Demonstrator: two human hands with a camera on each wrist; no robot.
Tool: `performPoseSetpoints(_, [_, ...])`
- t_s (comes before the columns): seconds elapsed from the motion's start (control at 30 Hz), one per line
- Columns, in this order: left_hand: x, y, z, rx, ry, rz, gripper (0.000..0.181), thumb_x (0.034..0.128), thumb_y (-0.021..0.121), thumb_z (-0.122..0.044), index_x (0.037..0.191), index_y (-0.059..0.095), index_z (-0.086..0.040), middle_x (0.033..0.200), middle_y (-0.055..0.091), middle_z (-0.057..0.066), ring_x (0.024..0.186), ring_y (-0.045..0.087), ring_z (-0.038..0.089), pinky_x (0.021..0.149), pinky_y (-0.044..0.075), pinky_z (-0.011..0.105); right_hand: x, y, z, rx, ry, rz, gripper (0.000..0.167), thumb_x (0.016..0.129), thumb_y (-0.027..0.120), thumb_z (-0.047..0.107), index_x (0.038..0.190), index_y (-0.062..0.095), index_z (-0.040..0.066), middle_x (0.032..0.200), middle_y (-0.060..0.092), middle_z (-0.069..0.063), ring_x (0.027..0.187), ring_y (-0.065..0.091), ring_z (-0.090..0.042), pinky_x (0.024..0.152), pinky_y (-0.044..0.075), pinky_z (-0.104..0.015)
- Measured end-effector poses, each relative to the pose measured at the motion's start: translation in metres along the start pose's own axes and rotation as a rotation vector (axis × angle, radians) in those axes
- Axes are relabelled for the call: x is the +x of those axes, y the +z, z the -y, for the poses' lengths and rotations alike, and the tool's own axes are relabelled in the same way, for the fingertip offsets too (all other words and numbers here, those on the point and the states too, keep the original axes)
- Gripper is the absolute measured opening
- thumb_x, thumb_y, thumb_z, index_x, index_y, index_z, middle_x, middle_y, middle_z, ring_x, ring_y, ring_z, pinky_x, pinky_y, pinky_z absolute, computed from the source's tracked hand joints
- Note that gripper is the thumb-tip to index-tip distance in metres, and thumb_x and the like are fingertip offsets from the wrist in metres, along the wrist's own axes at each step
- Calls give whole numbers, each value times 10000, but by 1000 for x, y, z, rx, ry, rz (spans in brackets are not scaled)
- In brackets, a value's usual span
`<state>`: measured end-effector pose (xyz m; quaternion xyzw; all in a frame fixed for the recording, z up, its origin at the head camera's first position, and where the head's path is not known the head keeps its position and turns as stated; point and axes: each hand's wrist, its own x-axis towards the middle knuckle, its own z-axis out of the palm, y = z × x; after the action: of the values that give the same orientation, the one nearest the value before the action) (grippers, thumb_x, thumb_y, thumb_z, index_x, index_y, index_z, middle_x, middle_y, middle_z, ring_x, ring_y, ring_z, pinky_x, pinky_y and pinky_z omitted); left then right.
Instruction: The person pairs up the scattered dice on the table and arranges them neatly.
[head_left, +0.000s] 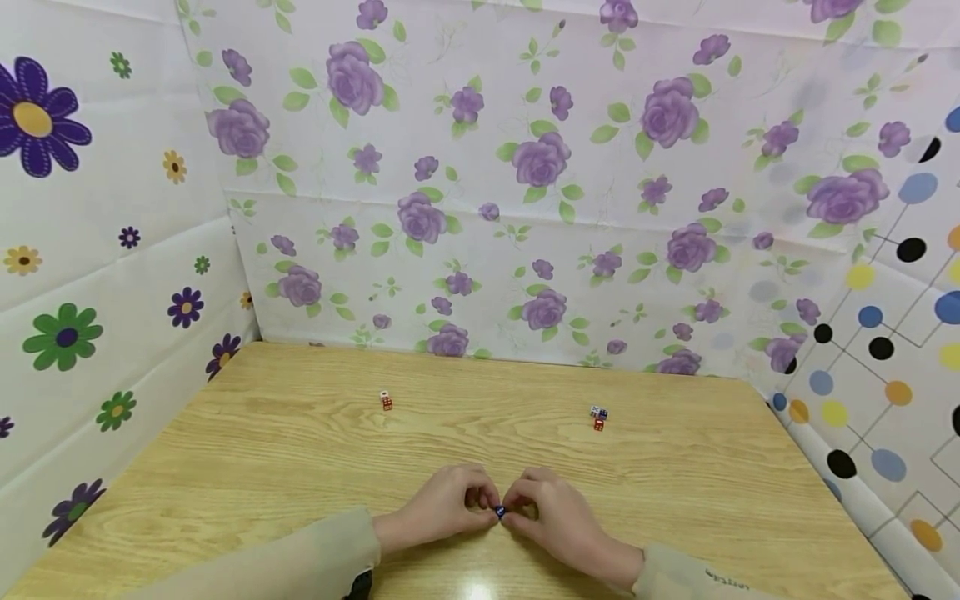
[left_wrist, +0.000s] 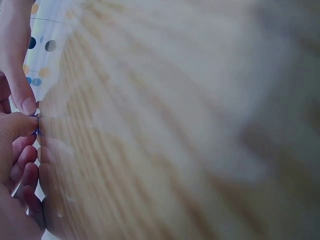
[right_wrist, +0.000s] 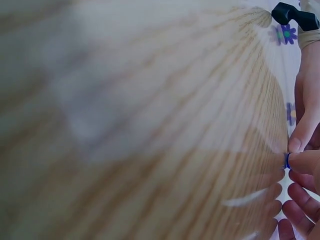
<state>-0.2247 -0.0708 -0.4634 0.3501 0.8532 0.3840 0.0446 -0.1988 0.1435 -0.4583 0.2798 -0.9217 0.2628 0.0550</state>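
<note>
A small blue die [head_left: 500, 512] sits between my two hands near the front of the wooden table [head_left: 300, 467]. From the left, my left hand [head_left: 450, 504] pinches it with thumb and forefinger. On the other side my right hand [head_left: 553, 515] pinches it the same way, the fingertips of both hands almost meeting. In the right wrist view only a sliver of the blue die [right_wrist: 286, 160] shows at the fingertips. The fingers cover most of it, so its faces cannot be read.
Farther back on the left lie a white die [head_left: 385, 394] and a red die [head_left: 387, 404], close together. At the back right, a white die [head_left: 595, 411], a dark blue die [head_left: 603, 414] and a red die [head_left: 598, 425] form a cluster. Patterned cloth [head_left: 487, 275] hangs behind the table.
</note>
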Motion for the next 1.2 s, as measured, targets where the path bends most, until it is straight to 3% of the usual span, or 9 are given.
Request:
performPoseSetpoints(0.3, [2, 0, 1, 0, -10, 8, 83, 835, 784, -156, 857, 708, -181, 815, 625, -57, 682, 482, -18, 638, 424, 141, 3, -5, -3, 28, 8, 34, 51, 862, 771, 264, 892, 732, 252, 869, 620, 133, 803, 576, 0, 690, 485, -172])
performPoseSetpoints(0.47, [3, 1, 2, -28, -13, 15, 80, 836, 786, -153, 845, 712, -179, 803, 622, -45, 660, 482, -20, 620, 428, 148, 16, -30, -13, 46, 36, 50, 41, 859, 763, 200, 894, 742, 199, 854, 660, 110, 753, 569, 17, 666, 482, -171])
performPoseSetpoints(0.67, [3, 0, 3, -39, -18, 21, 72, 843, 779, -154, 849, 713, -181, 808, 625, -46, 642, 464, -37, 605, 418, 145, 34, -73, -49, -37, -3, -71, 55, 866, 759, 181, 920, 755, 170, 872, 706, 76, 764, 605, -11, 673, 528, -247])
performPoseSetpoints(0.83, [2, 0, 2, -45, -20, 26, 66, 846, 776, -151, 855, 715, -174, 815, 631, -29, 637, 451, -49, 604, 412, 143, 40, -101, -83, -24, -5, -85, 139, 899, 730, 227, 1030, 752, 185, 942, 725, 26, 767, 607, -21, 656, 508, -222])
performPoseSetpoints(0.97, [2, 0, 1, -53, -20, 29, 64, 848, 774, -149, 859, 715, -173, 816, 634, -16, 635, 450, -50, 602, 414, 145, 41, -114, -107, -22, -12, -89, 206, 913, 713, 254, 1110, 736, 197, 988, 736, -14, 815, 630, -66, 681, 507, -244])
performPoseSetpoints(1.2, [2, 0, 1, -65, -20, 26, 75, 844, 776, -146, 855, 713, -186, 811, 627, -34, 646, 470, -39, 612, 426, 146, 41, -119, -142, -86, 59, -117, 263, 911, 717, 245, 1173, 723, 233, 1128, 705, -18, 907, 621, -125, 734, 514, -282])
